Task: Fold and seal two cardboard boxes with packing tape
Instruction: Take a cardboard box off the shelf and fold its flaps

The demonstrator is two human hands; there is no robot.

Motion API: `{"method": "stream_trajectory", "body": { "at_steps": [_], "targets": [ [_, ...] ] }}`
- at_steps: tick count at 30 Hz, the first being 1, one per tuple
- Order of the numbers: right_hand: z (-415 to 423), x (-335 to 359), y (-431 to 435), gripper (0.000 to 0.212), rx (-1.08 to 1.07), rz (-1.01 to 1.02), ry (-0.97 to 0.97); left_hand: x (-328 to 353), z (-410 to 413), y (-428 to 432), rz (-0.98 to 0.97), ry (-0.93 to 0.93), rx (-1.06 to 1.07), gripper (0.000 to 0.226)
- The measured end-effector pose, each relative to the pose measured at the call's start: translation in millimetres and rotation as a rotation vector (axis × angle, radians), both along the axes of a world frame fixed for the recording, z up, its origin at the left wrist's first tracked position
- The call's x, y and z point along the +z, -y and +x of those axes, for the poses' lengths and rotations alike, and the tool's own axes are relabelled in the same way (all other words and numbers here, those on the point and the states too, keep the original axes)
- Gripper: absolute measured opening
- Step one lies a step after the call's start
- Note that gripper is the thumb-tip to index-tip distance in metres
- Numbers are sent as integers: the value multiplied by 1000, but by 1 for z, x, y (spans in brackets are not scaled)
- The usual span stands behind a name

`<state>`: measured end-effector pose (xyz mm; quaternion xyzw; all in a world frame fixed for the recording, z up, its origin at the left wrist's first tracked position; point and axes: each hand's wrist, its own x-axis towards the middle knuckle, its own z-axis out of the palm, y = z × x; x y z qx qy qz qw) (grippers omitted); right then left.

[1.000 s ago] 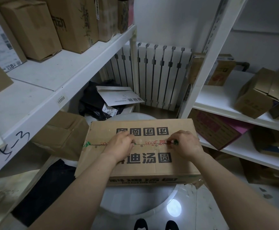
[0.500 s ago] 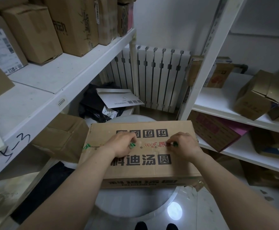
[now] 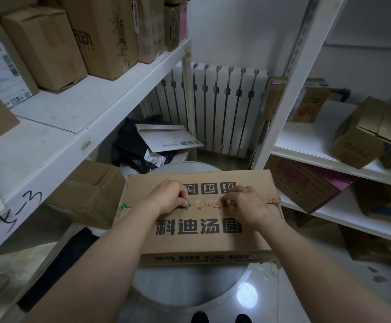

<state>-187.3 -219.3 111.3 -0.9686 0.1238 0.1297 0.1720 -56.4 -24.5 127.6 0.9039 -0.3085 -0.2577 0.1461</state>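
A brown cardboard box point(image 3: 199, 241) with black printed characters lies flaps closed on a round glass table point(image 3: 189, 290) in front of me. Clear packing tape point(image 3: 207, 203) with red and green print runs along its top seam. My left hand point(image 3: 168, 197) rests on the seam left of centre, fingers curled down onto the tape by a green mark. My right hand point(image 3: 243, 203) sits on the seam right of centre, fingertips pressed to the tape. Whether either hand pinches the tape is hidden by the fingers. No tape roll shows.
White shelving point(image 3: 73, 145) with several cardboard boxes runs along my left, with another box point(image 3: 85, 192) under it. A second shelf unit point(image 3: 306, 141) with boxes stands on the right. A white radiator point(image 3: 220, 108) lines the back wall, with an envelope point(image 3: 166, 137) and black bags below.
My right hand has slid left along the seam, uncovering red-printed tape at the box's right edge. My left hand stayed near the middle, now beside a green mark.
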Motion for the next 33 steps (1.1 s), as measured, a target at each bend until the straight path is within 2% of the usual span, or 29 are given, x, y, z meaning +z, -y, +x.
{"method": "stream_trajectory", "body": {
  "at_steps": [7, 10, 18, 21, 25, 28, 30, 33],
  "targets": [
    [6, 6, 2, 39, 45, -26, -65, 6, 6, 9, 103, -20, -19, 15],
    [8, 8, 2, 39, 56, -26, -73, 3, 4, 12, 127, 51, -43, 8],
    [7, 7, 2, 37, 88, -40, -70, -3, -6, 13, 192, 237, -125, 8],
    [7, 7, 2, 37, 81, -31, -68, -10, -3, 11, 150, 271, -144, 13],
    [9, 7, 2, 35, 46, -15, -68, -20, 3, -2, 1, 326, -47, 30],
    [8, 5, 2, 32, -8, 9, -46, -31, 2, -13, 113, 329, -17, 61],
    [7, 3, 3, 31, -45, 23, -21, -37, 2, -19, 220, 272, 102, 79],
    [7, 4, 6, 46, -157, 40, 13, -41, 2, -25, 257, 246, 221, 100]
  ]
}}
